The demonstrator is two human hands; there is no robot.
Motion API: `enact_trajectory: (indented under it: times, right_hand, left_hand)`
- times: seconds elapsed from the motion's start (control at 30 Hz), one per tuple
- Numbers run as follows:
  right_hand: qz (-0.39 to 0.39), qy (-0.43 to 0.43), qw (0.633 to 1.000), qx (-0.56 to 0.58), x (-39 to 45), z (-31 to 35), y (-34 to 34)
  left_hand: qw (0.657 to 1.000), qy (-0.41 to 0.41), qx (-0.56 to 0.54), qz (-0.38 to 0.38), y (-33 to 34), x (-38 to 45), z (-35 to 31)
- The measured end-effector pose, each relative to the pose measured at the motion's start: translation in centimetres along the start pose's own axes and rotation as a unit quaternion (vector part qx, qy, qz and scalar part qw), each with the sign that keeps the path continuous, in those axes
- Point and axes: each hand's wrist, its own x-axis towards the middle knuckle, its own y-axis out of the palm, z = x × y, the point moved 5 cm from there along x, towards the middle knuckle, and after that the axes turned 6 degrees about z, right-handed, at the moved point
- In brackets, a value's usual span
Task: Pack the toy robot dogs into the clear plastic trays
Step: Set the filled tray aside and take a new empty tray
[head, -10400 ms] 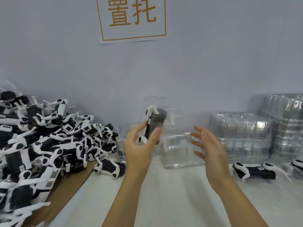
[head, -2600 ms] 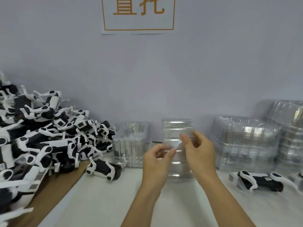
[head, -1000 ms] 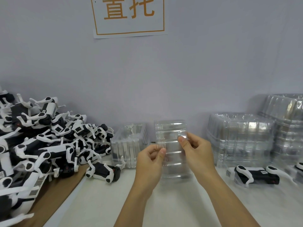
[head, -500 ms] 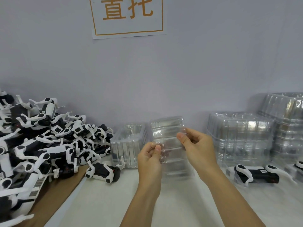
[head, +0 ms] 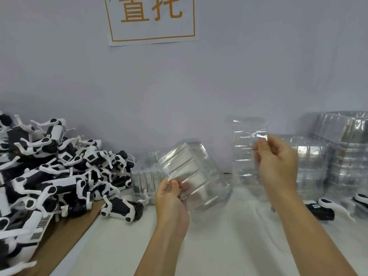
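Note:
My left hand (head: 172,198) pinches the near corner of a stack of clear plastic trays (head: 196,176), tilted to the left above the table. My right hand (head: 275,162) pinches a single clear tray (head: 246,150) held upright, apart from the stack. A large pile of black-and-white toy robot dogs (head: 51,168) lies at the left. One toy dog (head: 121,209) lies alone on the white table beside the pile. Another toy dog (head: 320,209) lies at the right, partly behind my right forearm.
More clear trays (head: 144,178) stand on edge behind my left hand. Tall stacks of clear trays (head: 338,156) fill the right side against the wall. A brown board (head: 65,234) lies under the dog pile. A sign with orange characters (head: 151,18) hangs on the wall.
The two hands have pulled apart. The right hand lifted one tray off to the right and upward, while the left hand tipped the remaining stack to the left.

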Motion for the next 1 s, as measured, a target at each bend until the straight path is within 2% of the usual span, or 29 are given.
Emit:
enact_trajectory:
  times: [0.13,0.27,0.37,0.47,0.63,0.8,0.9,1.0]
  right_hand:
    - [-0.048,-0.060,0.997,0.015,0.0,1.9,-1.1]
    - [-0.068,-0.051,0.993,0.085,0.0,2.8,-1.7]
    - [-0.065,-0.018,0.988,0.139,0.1,2.5,-1.6]
    - [-0.057,0.002,0.985,0.163,0.0,2.0,-1.5]
    - [-0.042,0.036,0.977,0.205,0.1,1.3,-1.2]
    - [-0.039,0.045,0.977,0.204,0.0,1.1,-1.1]
    - [-0.041,0.047,0.976,0.207,0.1,1.1,-1.1]
    - [-0.040,0.049,0.976,0.208,0.0,1.0,-1.1]
  left_hand:
    - [0.999,-0.031,-0.036,-0.021,0.2,-0.3,1.6]
    - [0.995,-0.074,-0.052,-0.042,0.1,-0.5,3.0]
    - [0.994,-0.095,0.028,-0.038,0.1,-0.7,4.0]
    - [0.986,-0.123,0.117,-0.001,0.2,-0.7,4.7]
    - [0.946,-0.144,0.291,0.006,-0.5,-0.8,5.4]
    - [0.912,-0.079,0.401,-0.024,-1.0,-0.7,3.9]
    - [0.904,-0.035,0.427,0.022,-0.1,-0.4,3.7]
    - [0.898,-0.041,0.419,0.127,1.1,-0.7,4.6]
